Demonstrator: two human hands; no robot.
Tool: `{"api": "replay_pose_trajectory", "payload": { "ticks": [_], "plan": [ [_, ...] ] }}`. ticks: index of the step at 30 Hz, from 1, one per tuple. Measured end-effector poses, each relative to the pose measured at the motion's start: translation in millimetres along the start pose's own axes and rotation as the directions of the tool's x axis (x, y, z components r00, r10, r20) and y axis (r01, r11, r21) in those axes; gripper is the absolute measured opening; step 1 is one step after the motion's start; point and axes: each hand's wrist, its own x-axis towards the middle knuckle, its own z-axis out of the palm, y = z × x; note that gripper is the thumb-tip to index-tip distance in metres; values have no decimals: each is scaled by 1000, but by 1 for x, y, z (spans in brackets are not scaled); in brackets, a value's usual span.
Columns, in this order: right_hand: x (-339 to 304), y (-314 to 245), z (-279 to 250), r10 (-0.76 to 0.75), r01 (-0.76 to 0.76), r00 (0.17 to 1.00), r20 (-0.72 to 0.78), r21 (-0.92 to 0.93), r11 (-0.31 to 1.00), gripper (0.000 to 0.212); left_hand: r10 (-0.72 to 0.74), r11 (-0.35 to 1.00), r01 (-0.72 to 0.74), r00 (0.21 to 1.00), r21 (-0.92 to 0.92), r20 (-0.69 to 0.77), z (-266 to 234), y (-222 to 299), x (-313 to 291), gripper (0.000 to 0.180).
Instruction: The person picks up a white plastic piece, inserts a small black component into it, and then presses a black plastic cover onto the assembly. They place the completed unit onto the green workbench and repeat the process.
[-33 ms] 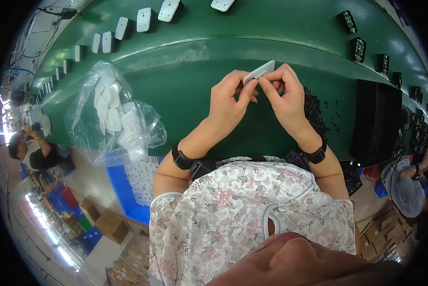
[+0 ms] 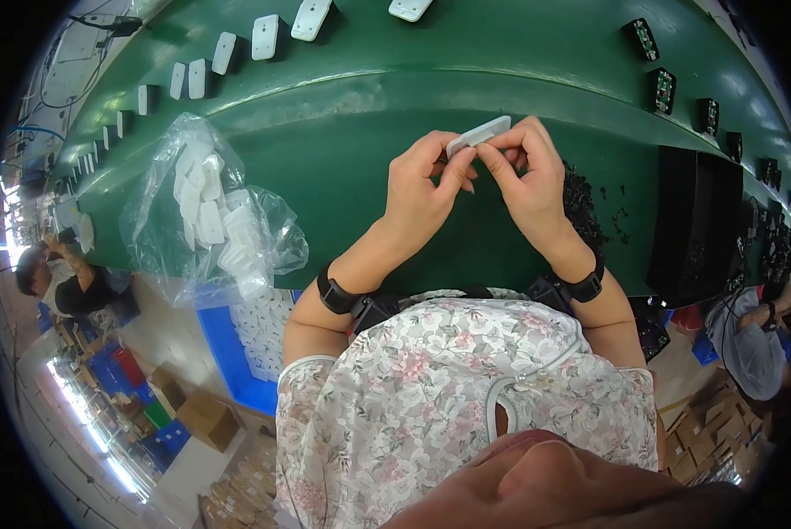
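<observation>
Over the green table (image 2: 343, 194), my left hand (image 2: 420, 182) and my right hand (image 2: 534, 181) pinch a thin white plastic cover (image 2: 480, 134) between thumbs and fingers. It is tilted, its right end higher, and the fingertips hide its lower edge. Whether a small part is also between the fingers cannot be made out. Beside my right wrist lies a pile of small black parts (image 2: 582, 207), with a few scattered to its right. A clear plastic bag (image 2: 276, 225) holding several white covers (image 2: 210, 222) lies left of my left forearm.
White-faced units (image 2: 266, 37) line the far left, and black housings with circuit boards (image 2: 663, 91) the far right. A black box (image 2: 678, 212) stands at the right. Below the table's left edge is a blue crate (image 2: 223, 353) of white parts. Other people (image 2: 69, 278) sit at both sides.
The white cover has tipped slightly flatter, its raised right end a little lower. Both hands keep nearly the same place.
</observation>
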Motion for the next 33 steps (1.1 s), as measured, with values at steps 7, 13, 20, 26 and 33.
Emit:
{"api": "replay_pose_trajectory", "payload": {
  "ticks": [7, 13, 20, 26, 33],
  "plan": [
    [8, -6, -25, -85, 86, 995, 43, -25, 996, 24, -80, 991, 84, 996, -100, 41, -5, 3, -3, 9],
    [15, -3, -32, 89, -101, 950, 300, 23, 995, 16, -117, 993, 116, 986, 21, 120, -5, 3, -4, 11],
    [34, 19, -48, 70, -150, 930, 361, 197, 969, 26, -139, 970, 161, 982, -182, 127, -7, -4, 19, 21],
    [148, 52, -145, -454, -115, 837, -305, -910, 399, 46, -87, 960, 100, 994, 263, -61, -46, -24, 51, 14],
    [187, 78, -168, -199, -176, 911, -362, -775, 606, 49, 242, 440, -94, 970, 893, -17, -17, 6, 32, 55]
  ]
}}
